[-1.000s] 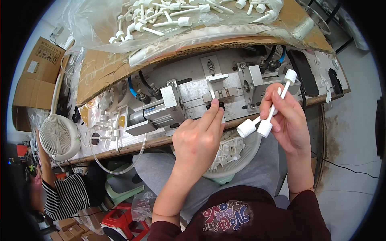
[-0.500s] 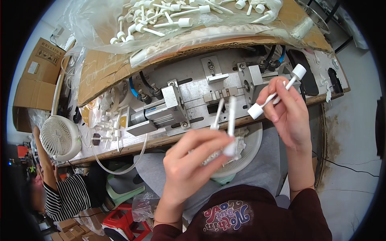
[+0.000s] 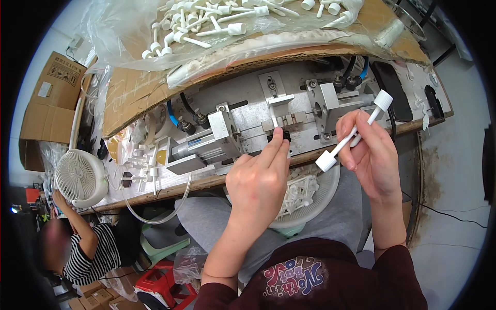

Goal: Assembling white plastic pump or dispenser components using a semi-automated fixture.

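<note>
White capped sticks (image 3: 382, 101) are right of the metal block (image 3: 295, 118), pinched by the fingers of the right hand (image 3: 376, 160). At that block, two straight fingers of the left hand (image 3: 260, 185) meet another stick (image 3: 274, 120); whether its hidden thumb pinches anything, I cannot tell.
</note>
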### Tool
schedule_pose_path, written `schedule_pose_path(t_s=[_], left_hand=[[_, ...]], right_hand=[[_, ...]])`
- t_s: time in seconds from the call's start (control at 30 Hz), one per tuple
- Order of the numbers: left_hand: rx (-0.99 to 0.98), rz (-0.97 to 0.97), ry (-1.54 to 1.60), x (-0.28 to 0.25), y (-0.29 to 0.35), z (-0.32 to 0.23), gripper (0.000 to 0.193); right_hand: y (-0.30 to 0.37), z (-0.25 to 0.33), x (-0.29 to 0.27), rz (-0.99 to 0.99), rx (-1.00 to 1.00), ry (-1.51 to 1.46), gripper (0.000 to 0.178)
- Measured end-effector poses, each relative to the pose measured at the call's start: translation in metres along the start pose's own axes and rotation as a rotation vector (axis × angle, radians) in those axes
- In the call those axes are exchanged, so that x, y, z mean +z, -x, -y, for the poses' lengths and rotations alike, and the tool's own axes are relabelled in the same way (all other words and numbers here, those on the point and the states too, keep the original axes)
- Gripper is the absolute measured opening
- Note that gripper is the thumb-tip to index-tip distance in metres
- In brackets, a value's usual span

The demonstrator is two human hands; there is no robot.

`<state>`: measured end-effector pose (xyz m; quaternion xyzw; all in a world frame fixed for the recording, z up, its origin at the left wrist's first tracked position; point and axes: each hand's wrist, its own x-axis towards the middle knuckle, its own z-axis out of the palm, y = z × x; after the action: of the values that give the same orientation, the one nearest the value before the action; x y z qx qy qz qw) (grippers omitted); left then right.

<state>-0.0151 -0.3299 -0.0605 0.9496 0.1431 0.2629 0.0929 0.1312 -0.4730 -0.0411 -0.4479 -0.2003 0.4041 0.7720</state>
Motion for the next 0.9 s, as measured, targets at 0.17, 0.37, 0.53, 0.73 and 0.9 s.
schedule_pose_path(t_s=[0.17, 0.37, 0.53, 0.73, 0.9], left_hand=[[-0.002, -0.039, 0.384, -0.014, 0.0, -0.007, 0.037], [0.016, -0.046, 0.657, -0.031, 0.012, -0.016, 0.039], [-0.058, -0.14, 0.348, -0.015, 0.013, -0.006, 0.034], [0.009, -0.079, 0.014, 0.007, 0.007, -0.001, 0.028], [0.026, -0.066, 0.069, 0.007, 0.001, 0.005, 0.028]], right_hand=[[0.005, -0.006, 0.0, -0.031, 0.086, 0.022, 0.034], [0.002, -0.005, 0.018, -0.012, 0.036, 0.086, 0.035], [-0.003, -0.004, -0.003, -0.033, -0.17, 0.309, 0.021], [0.008, -0.006, -0.004, 0.04, -0.093, 0.09, 0.038], [0.014, 0.012, 0.001, 0.052, -0.085, 0.282, 0.036]])
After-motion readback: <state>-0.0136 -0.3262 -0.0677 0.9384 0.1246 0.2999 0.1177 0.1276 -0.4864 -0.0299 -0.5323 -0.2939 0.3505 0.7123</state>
